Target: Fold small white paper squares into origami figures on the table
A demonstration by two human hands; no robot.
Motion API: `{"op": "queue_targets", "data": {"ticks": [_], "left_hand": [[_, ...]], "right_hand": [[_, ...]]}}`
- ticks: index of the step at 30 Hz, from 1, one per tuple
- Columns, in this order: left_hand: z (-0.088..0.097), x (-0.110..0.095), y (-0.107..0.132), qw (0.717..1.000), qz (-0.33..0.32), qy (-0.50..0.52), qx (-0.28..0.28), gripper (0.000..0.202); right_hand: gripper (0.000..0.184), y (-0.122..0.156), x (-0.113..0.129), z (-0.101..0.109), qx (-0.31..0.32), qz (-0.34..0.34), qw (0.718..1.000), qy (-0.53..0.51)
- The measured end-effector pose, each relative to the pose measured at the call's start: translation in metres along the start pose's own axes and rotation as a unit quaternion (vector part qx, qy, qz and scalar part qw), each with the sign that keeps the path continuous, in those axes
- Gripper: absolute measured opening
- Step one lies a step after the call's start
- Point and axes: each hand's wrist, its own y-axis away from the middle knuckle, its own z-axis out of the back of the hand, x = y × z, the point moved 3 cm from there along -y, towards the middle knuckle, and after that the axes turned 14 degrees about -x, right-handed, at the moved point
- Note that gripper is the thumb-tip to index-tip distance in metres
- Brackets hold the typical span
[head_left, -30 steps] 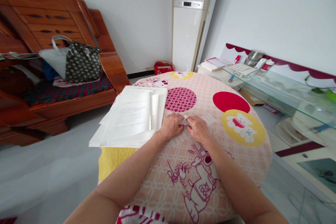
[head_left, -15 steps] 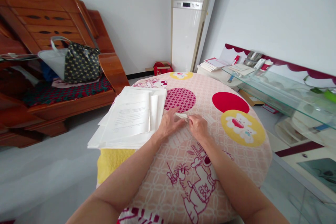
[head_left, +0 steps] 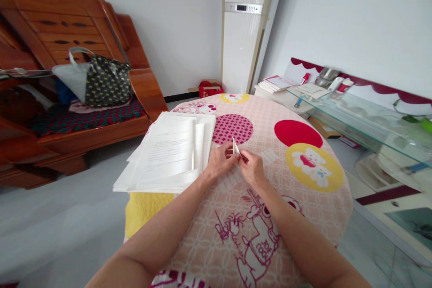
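Over the middle of the cloth-covered round table, a small folded piece of white paper stands up in a narrow point between my two hands. My left hand grips its left side, thumb and fingers closed together. On the other side, the fingertips of my right hand pinch its lower end. Fingers hide most of the paper. Just left of my left hand lies a loose stack of white sheets; the top one carries printed lines, and a sheet near its right side is curled.
A patterned tablecloth covers the table. At left stands a wooden sofa with a black patterned bag on it. A tall white cabinet-like unit stands behind. A glass shelf with cups and papers runs along the right.
The folded paper was lying nearly flat between the hands and now points upward. My fingers have shifted their hold on it. The paper stack has stayed put.
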Motion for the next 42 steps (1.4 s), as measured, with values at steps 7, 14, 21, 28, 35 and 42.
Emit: {"op": "queue_targets", "data": {"ticks": [7,14,21,28,35,42], "left_hand": [[-0.003,0.001,0.003,0.987,-0.09,-0.134,-0.022,0.035],[-0.002,0.009,0.001,0.972,-0.098,-0.204,-0.066,0.028],[-0.003,-0.003,0.006,0.97,-0.121,-0.207,-0.031,0.016],[-0.012,-0.016,0.017,0.964,-0.151,-0.218,0.0,0.02],[-0.007,-0.003,0.009,0.983,-0.108,-0.15,-0.019,0.046],[0.001,0.012,-0.002,0.997,0.026,0.054,-0.044,0.04]], "right_hand": [[0.024,0.002,-0.005,-0.002,-0.022,0.049,0.992,0.114],[0.033,0.004,0.004,0.0,-0.069,0.134,0.971,0.185],[0.024,0.002,0.004,0.0,-0.038,0.1,0.968,0.228],[0.027,-0.004,0.005,0.006,0.001,0.042,0.969,0.243],[0.042,0.0,-0.001,0.003,-0.03,0.03,0.995,0.091],[0.036,0.0,-0.006,0.012,-0.052,-0.08,0.991,-0.096]]}}
